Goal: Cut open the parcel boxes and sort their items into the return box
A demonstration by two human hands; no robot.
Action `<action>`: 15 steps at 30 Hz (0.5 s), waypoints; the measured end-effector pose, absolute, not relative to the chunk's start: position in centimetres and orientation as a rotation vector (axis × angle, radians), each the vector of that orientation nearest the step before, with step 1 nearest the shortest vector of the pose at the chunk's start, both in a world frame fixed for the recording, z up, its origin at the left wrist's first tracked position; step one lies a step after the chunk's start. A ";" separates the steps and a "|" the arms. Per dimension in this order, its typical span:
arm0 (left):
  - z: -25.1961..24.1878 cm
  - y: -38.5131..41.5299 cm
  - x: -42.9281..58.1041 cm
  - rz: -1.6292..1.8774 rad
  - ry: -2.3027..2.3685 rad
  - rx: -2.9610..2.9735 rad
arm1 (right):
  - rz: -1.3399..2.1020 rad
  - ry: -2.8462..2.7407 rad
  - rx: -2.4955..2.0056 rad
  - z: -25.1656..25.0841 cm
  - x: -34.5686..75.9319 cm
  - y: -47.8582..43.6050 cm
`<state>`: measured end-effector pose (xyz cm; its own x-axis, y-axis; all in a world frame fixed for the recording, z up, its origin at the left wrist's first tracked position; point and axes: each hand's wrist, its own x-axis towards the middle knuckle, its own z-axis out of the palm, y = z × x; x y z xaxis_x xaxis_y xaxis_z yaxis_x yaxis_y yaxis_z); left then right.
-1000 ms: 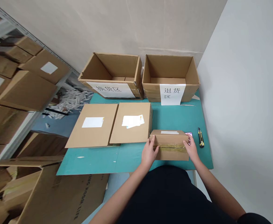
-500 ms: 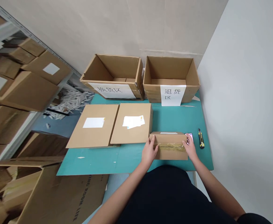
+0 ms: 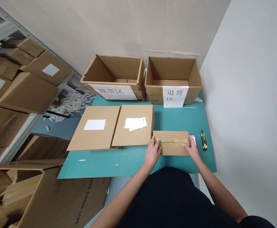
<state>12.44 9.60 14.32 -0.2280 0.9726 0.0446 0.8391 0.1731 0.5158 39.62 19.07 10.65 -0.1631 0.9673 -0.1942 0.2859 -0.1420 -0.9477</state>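
Note:
A small cardboard box (image 3: 174, 150) sits at the front right of the green table, its taped seam facing up. My left hand (image 3: 152, 152) grips its left end, thumb on top. At the right end my right hand (image 3: 192, 148) closes on the box's edge. A phone (image 3: 193, 138) lies partly hidden behind my right hand. Further right is a yellow and black box cutter (image 3: 204, 140). Two larger flat cardboard boxes with white labels, a left one (image 3: 93, 139) and a right one (image 3: 133, 139), lie to the left of my hands.
Two open cardboard boxes with paper signs, one left (image 3: 140, 76) and one right (image 3: 152, 98), stand at the back of the green table (image 3: 91, 164). A shelf of boxes (image 3: 29, 91) is on the left. A big open carton (image 3: 64, 196) stands at the lower left.
The small box has been tipped away from me, so its taped face now points up and its white label is out of sight. Both hands stayed on its ends.

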 end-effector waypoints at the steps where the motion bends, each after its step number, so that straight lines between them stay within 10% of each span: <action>1: 14.5 9.5 12.5 0.632 2.136 1.769 | 1.335 -1.493 -1.456 10.7 39.7 19.0; 15: 15.6 9.4 13.6 0.413 1.858 2.019 | 0.886 -2.115 -1.331 14.5 37.5 20.2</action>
<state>13.63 9.42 15.56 0.0900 0.9955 -0.0307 0.8886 -0.0664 0.4539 37.53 20.22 14.51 -0.4080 0.9110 0.0598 0.5967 0.3157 -0.7377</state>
